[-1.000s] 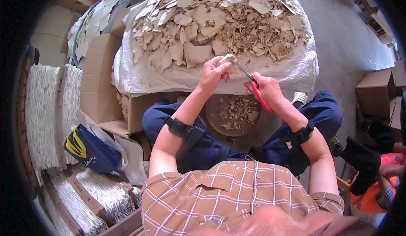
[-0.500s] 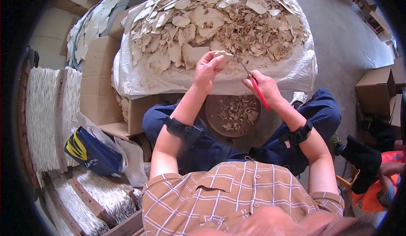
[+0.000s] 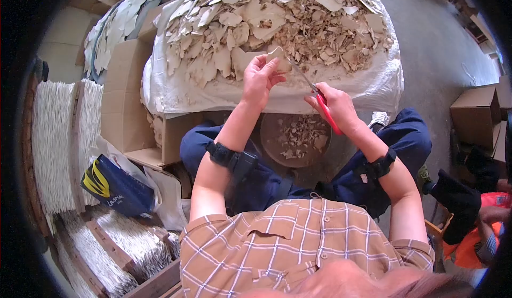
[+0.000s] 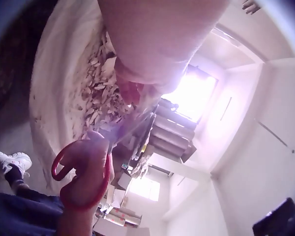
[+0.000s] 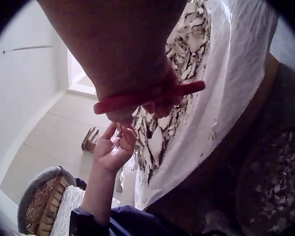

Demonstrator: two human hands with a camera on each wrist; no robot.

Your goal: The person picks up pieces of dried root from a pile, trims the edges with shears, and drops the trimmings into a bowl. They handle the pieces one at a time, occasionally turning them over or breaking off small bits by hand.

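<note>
My left hand (image 3: pixel 257 82) pinches a small pale flat piece (image 3: pixel 278 58) between thumb and fingers, near the front of the heap. The fingers of my right hand (image 3: pixel 338 108) are curled through the red handles of a pair of scissors (image 3: pixel 327 115). Their thin metal blades point up and left, with the tips beside the piece. A heap of similar beige, thin, irregular flakes (image 3: pixel 213 58) lies on a white sheet (image 3: pixel 208 99) before me. In the right wrist view the red handles (image 5: pixel 123 101) cross in front of the left hand (image 5: pixel 113 155), and the blades are hidden.
Under the sheet's front edge, between the knees, stands a round brown basin (image 3: pixel 272 151) with small scraps in it. Cardboard boxes (image 3: pixel 125 95), a blue bag (image 3: pixel 120 188) and stacked white sheets (image 3: pixel 53 148) are on the left. More boxes (image 3: pixel 472 108) and another person's arm (image 3: pixel 493 215) are at right.
The left hand has shifted a little left and tilted the piece more upright. The scissor blades, at the piece a second ago, now point just beside it; the right hand has barely moved.
</note>
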